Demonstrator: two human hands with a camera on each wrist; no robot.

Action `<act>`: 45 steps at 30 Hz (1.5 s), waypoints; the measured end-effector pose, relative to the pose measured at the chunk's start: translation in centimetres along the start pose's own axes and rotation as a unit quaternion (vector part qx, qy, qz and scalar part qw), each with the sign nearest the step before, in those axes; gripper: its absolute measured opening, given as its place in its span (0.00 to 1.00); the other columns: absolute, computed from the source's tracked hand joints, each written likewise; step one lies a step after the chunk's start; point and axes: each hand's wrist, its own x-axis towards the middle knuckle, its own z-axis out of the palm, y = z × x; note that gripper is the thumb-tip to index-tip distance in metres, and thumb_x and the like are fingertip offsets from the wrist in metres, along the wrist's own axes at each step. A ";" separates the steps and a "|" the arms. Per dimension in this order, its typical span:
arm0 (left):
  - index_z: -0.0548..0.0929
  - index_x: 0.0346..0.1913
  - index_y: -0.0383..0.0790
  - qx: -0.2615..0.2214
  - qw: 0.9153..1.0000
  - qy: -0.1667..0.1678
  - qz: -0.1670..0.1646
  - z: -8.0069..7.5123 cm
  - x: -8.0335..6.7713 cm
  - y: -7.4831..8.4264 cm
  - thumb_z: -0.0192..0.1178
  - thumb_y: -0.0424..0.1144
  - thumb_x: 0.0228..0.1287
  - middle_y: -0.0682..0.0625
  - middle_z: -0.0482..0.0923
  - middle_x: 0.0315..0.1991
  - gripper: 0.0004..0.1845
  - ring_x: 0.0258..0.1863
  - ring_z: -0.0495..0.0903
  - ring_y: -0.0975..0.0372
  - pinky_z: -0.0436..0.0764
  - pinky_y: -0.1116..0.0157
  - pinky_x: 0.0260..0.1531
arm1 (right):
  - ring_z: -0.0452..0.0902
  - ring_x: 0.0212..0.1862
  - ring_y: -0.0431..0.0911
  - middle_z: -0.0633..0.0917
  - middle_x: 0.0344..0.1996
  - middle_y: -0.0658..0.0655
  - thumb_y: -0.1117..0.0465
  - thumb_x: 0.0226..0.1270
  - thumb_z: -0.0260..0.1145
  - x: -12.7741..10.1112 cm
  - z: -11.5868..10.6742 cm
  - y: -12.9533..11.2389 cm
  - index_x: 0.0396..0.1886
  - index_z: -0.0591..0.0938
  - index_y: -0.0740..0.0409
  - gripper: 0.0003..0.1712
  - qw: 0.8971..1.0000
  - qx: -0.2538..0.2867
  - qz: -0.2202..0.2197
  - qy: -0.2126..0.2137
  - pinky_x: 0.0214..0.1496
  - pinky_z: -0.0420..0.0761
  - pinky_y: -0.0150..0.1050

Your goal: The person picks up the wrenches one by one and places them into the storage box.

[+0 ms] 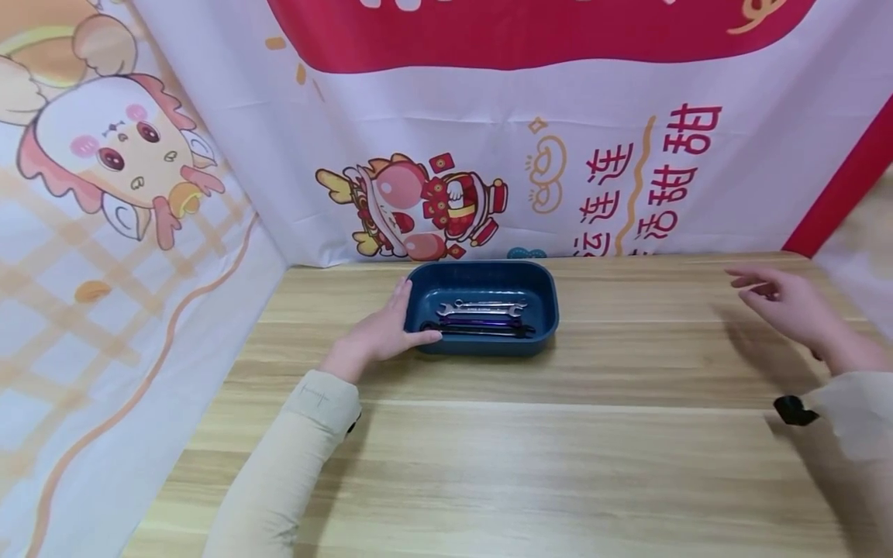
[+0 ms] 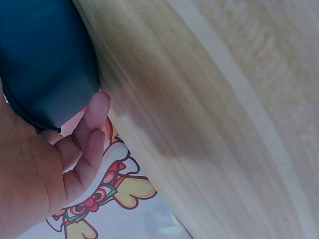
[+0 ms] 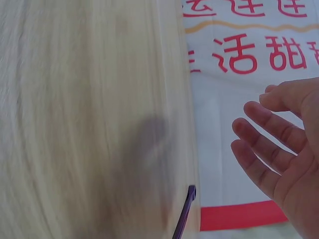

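A matt dark-blue plastic tray (image 1: 544,325) at frame centre holds shiny metal wrenches (image 1: 481,308). It sits on a smooth pale wood-grain table (image 1: 558,449). Printed cloth backdrop (image 1: 418,116) fills the top.

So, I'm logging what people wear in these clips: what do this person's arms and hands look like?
Both arms are covered by long, loose cream-beige fabric sleeves, the left sleeve ending in a stitched cuff. Both the left hand and the right hand are bare: no gloves or rings show. A small black strap-like device sits at the right sleeve.
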 end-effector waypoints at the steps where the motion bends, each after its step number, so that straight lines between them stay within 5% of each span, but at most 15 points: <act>1: 0.32 0.83 0.44 0.000 1.000 0.000 0.000 0.0 0.0 0.0 0.61 0.71 0.62 0.48 0.29 0.84 0.64 0.81 0.44 0.48 0.56 0.44 0.74 | 0.65 0.39 0.15 0.87 0.46 0.52 0.67 0.75 0.62 0.0 0.0 0.2 0.65 0.77 0.70 0.22 1.000 -0.003 0.000 0.001 0.35 0.69 0.15; 2: 0.32 0.83 0.44 0.000 1.000 0.000 0.000 0.0 0.0 -0.1 0.61 0.71 0.62 0.48 0.29 0.84 0.64 0.81 0.44 0.48 0.56 0.44 0.74 | 0.64 0.39 0.14 0.87 0.45 0.52 0.68 0.74 0.62 -0.1 -0.1 0.3 0.64 0.77 0.71 0.22 1.000 -0.005 -0.002 0.003 0.35 0.68 0.15; 5: 0.33 0.83 0.44 0.000 1.000 0.002 0.001 0.1 0.0 -0.2 0.61 0.71 0.62 0.48 0.29 0.84 0.64 0.81 0.44 0.48 0.56 0.44 0.74 | 0.61 0.39 0.13 0.85 0.49 0.71 0.70 0.74 0.60 -0.2 -0.3 0.8 0.64 0.76 0.74 0.21 1.000 -0.017 -0.006 0.002 0.34 0.67 0.14; 8: 0.33 0.83 0.44 0.000 1.000 0.003 0.003 0.1 0.1 -0.3 0.61 0.71 0.63 0.48 0.29 0.84 0.64 0.81 0.44 0.48 0.56 0.43 0.74 | 0.64 0.38 0.14 0.88 0.45 0.60 0.70 0.73 0.61 -0.4 -0.7 1.5 0.63 0.76 0.74 0.21 1.000 -0.019 -0.005 0.004 0.33 0.68 0.15; 9: 0.33 0.83 0.44 0.001 1.000 0.004 0.003 0.1 0.1 -0.3 0.61 0.71 0.63 0.48 0.29 0.84 0.64 0.81 0.44 0.48 0.56 0.43 0.74 | 0.70 0.39 0.19 0.86 0.47 0.69 0.70 0.74 0.60 -0.4 -0.9 1.7 0.63 0.75 0.75 0.21 1.000 -0.022 -0.003 0.000 0.32 0.68 0.15; 12: 0.33 0.83 0.44 0.001 1.000 0.004 0.003 0.1 0.1 -0.2 0.61 0.71 0.62 0.48 0.29 0.84 0.64 0.81 0.44 0.48 0.56 0.43 0.74 | 0.83 0.39 0.40 0.86 0.47 0.70 0.69 0.74 0.61 -0.7 -1.2 2.2 0.63 0.75 0.75 0.22 0.999 -0.035 0.005 -0.004 0.31 0.69 0.17; 15: 0.33 0.83 0.44 0.002 1.000 0.003 0.003 0.1 0.0 -0.2 0.61 0.72 0.62 0.47 0.29 0.84 0.64 0.81 0.45 0.47 0.56 0.43 0.74 | 0.82 0.43 0.70 0.79 0.50 0.83 0.71 0.75 0.60 -1.0 -1.4 2.8 0.63 0.73 0.78 0.21 0.999 -0.048 0.004 -0.019 0.30 0.68 0.18; 16: 0.33 0.83 0.44 0.002 1.000 0.003 0.002 0.1 0.0 -0.2 0.61 0.72 0.62 0.47 0.29 0.84 0.64 0.81 0.45 0.47 0.57 0.43 0.74 | 0.81 0.43 0.72 0.79 0.49 0.83 0.72 0.74 0.60 -1.2 -1.4 3.0 0.62 0.73 0.79 0.21 0.999 -0.049 0.003 -0.021 0.30 0.67 0.17; 20: 0.32 0.83 0.44 0.003 1.000 0.001 0.000 0.1 -0.1 -0.4 0.61 0.72 0.62 0.47 0.30 0.84 0.65 0.80 0.46 0.46 0.57 0.43 0.73 | 0.86 0.38 0.59 0.79 0.48 0.84 0.74 0.71 0.61 -1.6 -1.3 3.7 0.61 0.74 0.79 0.21 0.998 -0.056 0.006 -0.021 0.31 0.66 0.15; 23: 0.32 0.83 0.44 0.003 1.000 0.002 -0.001 0.1 -0.1 -0.6 0.61 0.73 0.61 0.47 0.30 0.84 0.65 0.80 0.47 0.46 0.58 0.43 0.73 | 0.86 0.36 0.59 0.79 0.48 0.84 0.73 0.70 0.63 -1.8 -1.3 4.0 0.60 0.75 0.79 0.21 0.998 -0.061 0.013 -0.013 0.29 0.66 0.15; 28: 0.31 0.83 0.45 0.001 1.000 0.000 -0.003 0.1 -0.2 -0.8 0.61 0.72 0.62 0.47 0.29 0.84 0.65 0.80 0.46 0.46 0.57 0.42 0.73 | 0.79 0.42 0.78 0.79 0.47 0.85 0.74 0.69 0.63 -1.9 -1.4 4.5 0.58 0.74 0.82 0.21 0.997 -0.078 0.024 -0.008 0.28 0.65 0.16; 31: 0.31 0.83 0.45 -0.002 1.000 -0.002 -0.007 0.3 -0.3 -0.9 0.61 0.72 0.62 0.47 0.29 0.84 0.65 0.81 0.45 0.46 0.56 0.43 0.74 | 0.79 0.44 0.78 0.79 0.46 0.85 0.72 0.70 0.63 -1.9 -1.5 4.9 0.57 0.73 0.83 0.21 0.994 -0.097 0.042 -0.012 0.30 0.77 0.28; 33: 0.30 0.83 0.45 -0.003 1.000 -0.003 -0.004 0.3 -0.4 -1.0 0.61 0.71 0.63 0.47 0.29 0.84 0.65 0.80 0.45 0.45 0.56 0.42 0.74 | 0.78 0.46 0.79 0.79 0.46 0.86 0.71 0.70 0.63 -2.0 -1.5 5.2 0.58 0.72 0.83 0.22 0.993 -0.107 0.053 -0.019 0.35 0.84 0.45; 35: 0.31 0.83 0.45 -0.006 1.000 -0.003 -0.005 0.3 -0.4 -1.0 0.61 0.71 0.63 0.47 0.29 0.84 0.64 0.80 0.45 0.45 0.56 0.42 0.74 | 0.77 0.45 0.78 0.78 0.45 0.86 0.70 0.69 0.63 -2.0 -1.6 5.6 0.58 0.71 0.84 0.24 0.991 -0.115 0.063 -0.026 0.38 0.82 0.59; 45: 0.30 0.83 0.45 -0.003 1.000 -0.006 -0.005 0.3 -0.5 -0.9 0.60 0.72 0.63 0.47 0.29 0.84 0.65 0.80 0.46 0.44 0.56 0.41 0.74 | 0.75 0.46 0.78 0.77 0.45 0.86 0.66 0.68 0.64 -2.3 -1.6 7.3 0.58 0.71 0.84 0.27 0.989 -0.117 0.074 -0.042 0.44 0.74 0.68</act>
